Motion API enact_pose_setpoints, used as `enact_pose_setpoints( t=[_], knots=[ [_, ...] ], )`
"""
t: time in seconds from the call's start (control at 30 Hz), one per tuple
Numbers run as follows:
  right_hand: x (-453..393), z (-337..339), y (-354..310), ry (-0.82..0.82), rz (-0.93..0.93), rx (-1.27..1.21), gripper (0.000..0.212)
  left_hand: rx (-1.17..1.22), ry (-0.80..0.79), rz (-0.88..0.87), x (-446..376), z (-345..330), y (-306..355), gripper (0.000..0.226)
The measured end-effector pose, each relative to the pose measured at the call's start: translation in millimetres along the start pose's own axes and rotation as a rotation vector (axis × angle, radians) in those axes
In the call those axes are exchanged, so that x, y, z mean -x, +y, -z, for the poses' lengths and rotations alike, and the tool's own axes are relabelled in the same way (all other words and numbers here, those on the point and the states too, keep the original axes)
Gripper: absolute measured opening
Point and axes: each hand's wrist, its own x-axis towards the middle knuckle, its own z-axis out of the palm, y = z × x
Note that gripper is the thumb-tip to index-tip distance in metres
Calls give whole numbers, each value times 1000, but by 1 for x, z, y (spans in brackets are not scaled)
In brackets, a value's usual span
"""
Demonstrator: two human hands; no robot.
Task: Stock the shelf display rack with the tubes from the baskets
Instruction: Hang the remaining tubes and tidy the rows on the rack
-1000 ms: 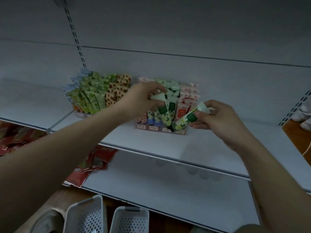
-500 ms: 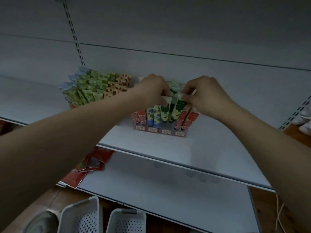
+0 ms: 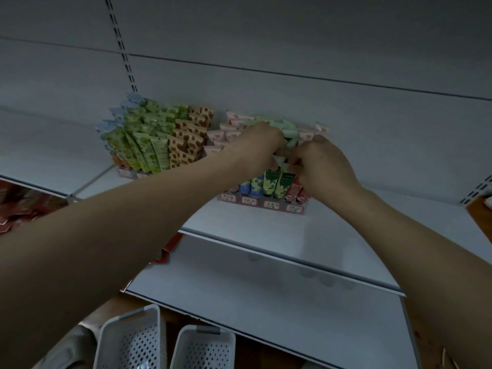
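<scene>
Currently both hands meet at twelve o'clock | left hand (image 3: 262, 149) and right hand (image 3: 319, 162) pinch green tube (image 3: 285, 179) tops in display rack (image 3: 262, 202) | risk: nudging neighbouring tubes over

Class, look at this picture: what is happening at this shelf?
A person is stocking a display rack on a white shelf. The left hand and right hand meet at the green tubes in its middle rows, fingers curled among them. Two white baskets sit below.
</scene>
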Motion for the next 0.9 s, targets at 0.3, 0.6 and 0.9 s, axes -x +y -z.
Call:
enact_pose_setpoints(
  t=[0.3, 0.6, 0.9],
  knots=[
    [-6, -4, 7, 2, -18, -28, 15, 85, 131, -46, 17, -24, -11, 16],
    [-5, -8, 9, 85, 65, -167, 11, 257, 164, 48, 10, -22, -8, 21],
    [-5, -15, 18, 115, 117, -186, 10, 146, 218, -59, 4, -34, -14, 17]
  ],
)
